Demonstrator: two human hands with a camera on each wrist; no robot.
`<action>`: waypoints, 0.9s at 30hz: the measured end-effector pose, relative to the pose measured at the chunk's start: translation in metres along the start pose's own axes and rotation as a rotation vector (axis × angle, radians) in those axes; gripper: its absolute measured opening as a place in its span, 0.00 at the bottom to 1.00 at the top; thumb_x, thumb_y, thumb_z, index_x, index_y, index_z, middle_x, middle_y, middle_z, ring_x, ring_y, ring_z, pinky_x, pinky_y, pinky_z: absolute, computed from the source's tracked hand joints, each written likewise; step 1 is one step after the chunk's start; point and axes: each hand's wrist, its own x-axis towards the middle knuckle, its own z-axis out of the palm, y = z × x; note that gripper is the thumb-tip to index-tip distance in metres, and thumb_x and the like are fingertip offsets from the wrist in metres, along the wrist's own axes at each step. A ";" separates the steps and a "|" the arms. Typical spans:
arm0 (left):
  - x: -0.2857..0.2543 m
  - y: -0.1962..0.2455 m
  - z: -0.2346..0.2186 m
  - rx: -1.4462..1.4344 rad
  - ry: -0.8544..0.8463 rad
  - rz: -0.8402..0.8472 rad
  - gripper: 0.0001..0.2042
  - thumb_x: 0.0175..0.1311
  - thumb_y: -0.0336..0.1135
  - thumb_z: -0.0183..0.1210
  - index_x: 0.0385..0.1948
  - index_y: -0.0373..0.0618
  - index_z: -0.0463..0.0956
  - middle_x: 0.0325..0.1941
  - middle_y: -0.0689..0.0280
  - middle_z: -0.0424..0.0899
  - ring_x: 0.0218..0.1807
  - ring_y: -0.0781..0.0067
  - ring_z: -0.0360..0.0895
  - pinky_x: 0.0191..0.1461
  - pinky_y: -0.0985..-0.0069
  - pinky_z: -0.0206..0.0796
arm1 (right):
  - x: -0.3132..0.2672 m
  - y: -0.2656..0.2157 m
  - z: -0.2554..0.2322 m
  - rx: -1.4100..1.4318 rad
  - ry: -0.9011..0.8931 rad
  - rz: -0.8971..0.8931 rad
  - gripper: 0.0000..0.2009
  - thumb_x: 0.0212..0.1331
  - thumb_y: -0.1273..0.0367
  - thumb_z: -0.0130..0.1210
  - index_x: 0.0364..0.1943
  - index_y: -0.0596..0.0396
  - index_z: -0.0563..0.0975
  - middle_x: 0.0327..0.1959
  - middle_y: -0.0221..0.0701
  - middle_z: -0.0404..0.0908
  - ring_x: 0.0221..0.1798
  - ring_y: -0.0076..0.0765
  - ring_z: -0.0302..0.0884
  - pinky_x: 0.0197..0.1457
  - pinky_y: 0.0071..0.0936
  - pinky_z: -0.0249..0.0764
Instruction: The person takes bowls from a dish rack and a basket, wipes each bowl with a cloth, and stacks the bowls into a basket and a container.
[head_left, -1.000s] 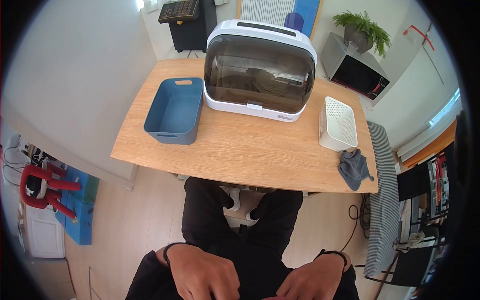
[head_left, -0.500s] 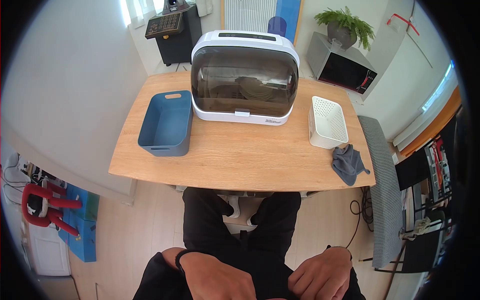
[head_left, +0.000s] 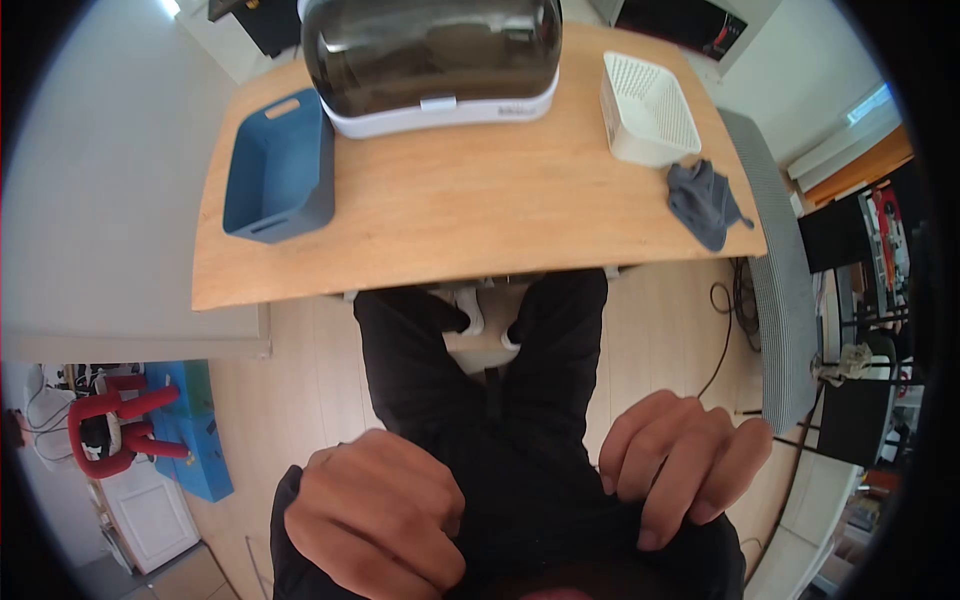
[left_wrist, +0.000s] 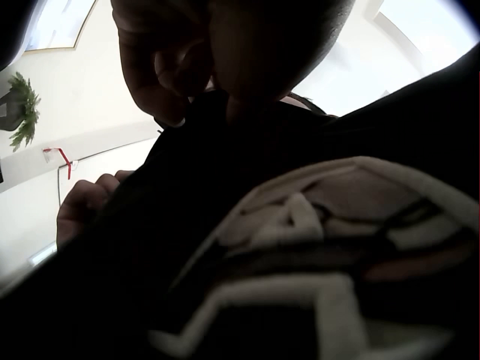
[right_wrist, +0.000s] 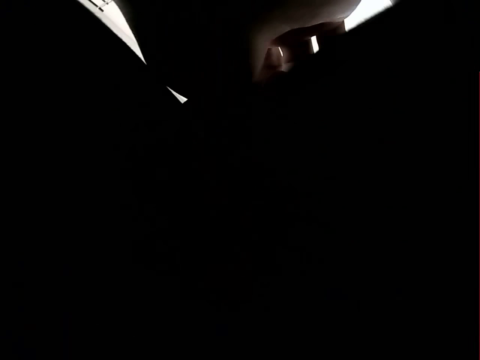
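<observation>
One wood-topped table (head_left: pixel 450 215); microwave (head_left: pixel 665 22), seemingly, beyond.

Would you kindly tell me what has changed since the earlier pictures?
The head view has tipped downward, lifting the table in frame. The left hand and right hand have moved farther apart. The blue bin, white basket, grey cloth and dark-fronted cabinet stay where they were.

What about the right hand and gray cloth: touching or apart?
Apart: the head view shows floor and table between the right hand and the gray cloth.
</observation>
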 end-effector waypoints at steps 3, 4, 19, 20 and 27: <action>-0.001 -0.003 0.017 -0.165 0.379 -0.073 0.05 0.68 0.30 0.61 0.33 0.41 0.77 0.37 0.57 0.84 0.26 0.66 0.76 0.32 0.69 0.75 | 0.007 0.013 0.009 -0.065 0.115 0.019 0.09 0.73 0.74 0.47 0.31 0.53 0.68 0.29 0.40 0.86 0.21 0.35 0.77 0.34 0.36 0.81; -0.001 -0.001 0.028 -0.205 0.539 -0.093 0.09 0.72 0.36 0.59 0.32 0.42 0.74 0.37 0.56 0.85 0.26 0.64 0.77 0.31 0.69 0.72 | 0.007 0.015 0.014 -0.179 0.161 0.019 0.08 0.73 0.74 0.45 0.32 0.54 0.68 0.24 0.37 0.85 0.19 0.33 0.76 0.32 0.35 0.81; -0.002 -0.051 0.036 -0.031 0.318 0.235 0.06 0.65 0.32 0.64 0.41 0.49 0.83 0.29 0.64 0.84 0.13 0.76 0.67 0.17 0.79 0.56 | 0.002 0.025 0.008 -0.253 0.055 0.159 0.16 0.59 0.74 0.55 0.11 0.52 0.73 0.20 0.33 0.82 0.14 0.30 0.68 0.23 0.26 0.67; 0.003 -0.053 0.023 -0.049 0.315 0.240 0.06 0.65 0.32 0.64 0.41 0.49 0.83 0.29 0.64 0.84 0.13 0.76 0.67 0.17 0.79 0.56 | 0.001 0.032 0.017 -0.269 0.062 0.164 0.16 0.59 0.74 0.55 0.11 0.52 0.73 0.20 0.33 0.82 0.14 0.30 0.68 0.23 0.26 0.67; 0.000 -0.063 -0.009 -0.032 -0.230 0.207 0.09 0.69 0.38 0.60 0.47 0.53 0.82 0.40 0.61 0.86 0.26 0.70 0.78 0.30 0.76 0.70 | -0.004 0.036 0.018 -0.331 0.242 0.194 0.21 0.65 0.61 0.60 0.13 0.53 0.73 0.16 0.29 0.77 0.11 0.30 0.63 0.15 0.27 0.55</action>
